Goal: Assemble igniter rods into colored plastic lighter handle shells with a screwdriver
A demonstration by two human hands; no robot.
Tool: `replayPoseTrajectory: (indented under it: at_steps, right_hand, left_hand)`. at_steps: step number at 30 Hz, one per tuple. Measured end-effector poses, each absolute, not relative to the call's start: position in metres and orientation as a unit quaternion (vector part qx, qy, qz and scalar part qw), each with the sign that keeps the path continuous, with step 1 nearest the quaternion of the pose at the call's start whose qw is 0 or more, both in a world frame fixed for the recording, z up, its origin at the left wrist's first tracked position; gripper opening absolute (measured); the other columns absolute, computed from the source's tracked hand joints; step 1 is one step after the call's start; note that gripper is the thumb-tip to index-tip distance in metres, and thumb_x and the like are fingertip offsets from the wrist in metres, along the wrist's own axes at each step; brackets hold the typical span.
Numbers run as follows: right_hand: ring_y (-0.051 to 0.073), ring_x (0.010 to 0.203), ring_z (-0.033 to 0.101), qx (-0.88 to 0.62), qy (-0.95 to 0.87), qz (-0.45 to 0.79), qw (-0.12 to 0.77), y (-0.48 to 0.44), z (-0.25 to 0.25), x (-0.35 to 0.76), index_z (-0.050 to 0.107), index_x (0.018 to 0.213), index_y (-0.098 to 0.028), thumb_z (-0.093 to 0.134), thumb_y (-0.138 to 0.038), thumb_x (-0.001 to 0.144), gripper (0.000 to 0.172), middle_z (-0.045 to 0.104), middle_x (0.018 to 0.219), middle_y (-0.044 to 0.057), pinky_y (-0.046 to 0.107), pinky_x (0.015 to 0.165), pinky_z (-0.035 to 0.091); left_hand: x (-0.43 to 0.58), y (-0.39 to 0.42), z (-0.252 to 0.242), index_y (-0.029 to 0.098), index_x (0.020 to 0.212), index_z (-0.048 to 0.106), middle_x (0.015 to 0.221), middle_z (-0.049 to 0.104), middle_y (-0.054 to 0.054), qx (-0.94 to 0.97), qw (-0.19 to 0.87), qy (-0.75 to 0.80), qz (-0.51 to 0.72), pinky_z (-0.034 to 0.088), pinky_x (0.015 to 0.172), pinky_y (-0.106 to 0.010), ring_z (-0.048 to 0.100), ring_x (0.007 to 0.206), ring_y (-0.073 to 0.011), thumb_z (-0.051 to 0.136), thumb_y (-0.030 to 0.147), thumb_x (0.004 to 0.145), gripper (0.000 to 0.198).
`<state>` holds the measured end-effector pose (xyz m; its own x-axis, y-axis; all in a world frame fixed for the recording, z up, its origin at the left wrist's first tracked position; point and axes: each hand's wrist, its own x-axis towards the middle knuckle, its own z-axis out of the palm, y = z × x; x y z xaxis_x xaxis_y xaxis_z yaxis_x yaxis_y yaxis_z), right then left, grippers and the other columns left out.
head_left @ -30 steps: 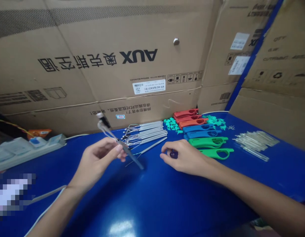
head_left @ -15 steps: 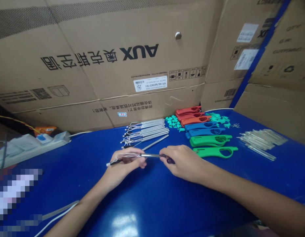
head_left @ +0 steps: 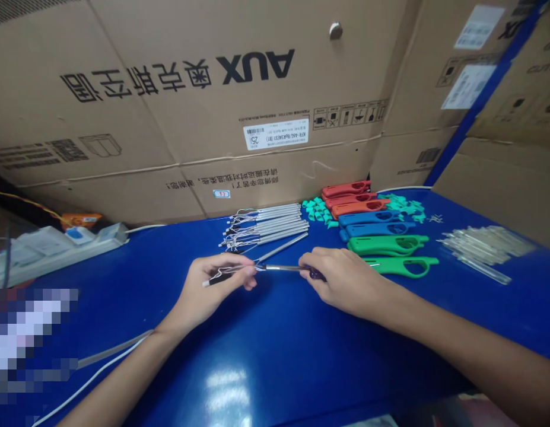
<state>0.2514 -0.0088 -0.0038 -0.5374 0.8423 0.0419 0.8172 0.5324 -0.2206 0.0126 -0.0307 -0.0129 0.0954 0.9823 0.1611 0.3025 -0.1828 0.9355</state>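
Observation:
Between my hands runs a slim silver metal tube (head_left: pixel 282 268). My left hand (head_left: pixel 219 279) is closed with thumb and fingertips pinching white wires (head_left: pixel 225 271) at the tube's left end; a black piece with a white tip (head_left: pixel 216 280) lies along that palm. Wrapped round the tube's right end is my right hand (head_left: pixel 341 279). A dark purple rounded piece (head_left: pixel 317 274) shows under its curled fingers; I cannot tell what it belongs to. Just behind the hands lie several similar silver tubes (head_left: pixel 279 225) with wires, one set apart at an angle.
Red, orange, blue and green plastic handles (head_left: pixel 390 244) lie in a column, with small teal pieces (head_left: pixel 317 209) beside them. Clear plastic tubes (head_left: pixel 483 252) are heaped at right. A white power strip (head_left: pixel 56 255) stands at left. Cardboard (head_left: pixel 181 136) walls the back of the blue table (head_left: pixel 275 356).
The view has shifted slightly. The tube's left end now shows just outside my left fingertips, with wires visible there. My hands are slightly farther apart.

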Motion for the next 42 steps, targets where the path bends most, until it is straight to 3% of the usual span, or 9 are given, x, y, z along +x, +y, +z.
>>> replayPoseTrajectory:
  at_steps: [25, 32, 42]
  right_hand:
    - [0.021, 0.082, 0.063, -0.483, -0.869, 0.089, 0.057, -0.007, -0.001, 0.254, 0.068, 0.099, -0.021, 0.048, -0.02, 0.092, 0.021, 0.066, 0.094, 0.006, 0.03, 0.064, 0.035]
    - [0.02, 0.081, 0.063, -0.48, -0.87, 0.094, 0.063, -0.007, -0.001, 0.254, 0.068, 0.097, -0.022, 0.05, -0.021, 0.091, 0.019, 0.066, 0.093, 0.004, 0.03, 0.065, 0.036]
    - [0.019, 0.08, 0.061, -0.477, -0.872, 0.089, 0.071, -0.005, -0.005, 0.256, 0.067, 0.094, -0.021, 0.052, -0.017, 0.089, 0.016, 0.065, 0.091, 0.004, 0.029, 0.065, 0.036]
  left_hand:
    - [0.0, -0.026, -0.019, 0.014, 0.084, 0.072, 0.066, 0.072, -0.003, 0.605, 0.437, 0.473, 0.469, 0.054, 0.06, -0.023, 0.066, 0.059, -0.0134, 0.075, 0.024, 0.078, 0.012]
    - [0.002, -0.031, -0.013, 0.015, 0.083, 0.075, 0.069, 0.075, -0.003, 0.659, 0.378, 0.461, 0.458, 0.057, 0.062, -0.018, 0.071, 0.061, -0.013, 0.073, 0.015, 0.077, 0.007]
    - [0.004, -0.033, -0.011, 0.016, 0.084, 0.077, 0.076, 0.075, -0.004, 0.711, 0.324, 0.412, 0.469, 0.059, 0.061, -0.021, 0.072, 0.063, -0.0145, 0.07, 0.009, 0.076, 0.012]
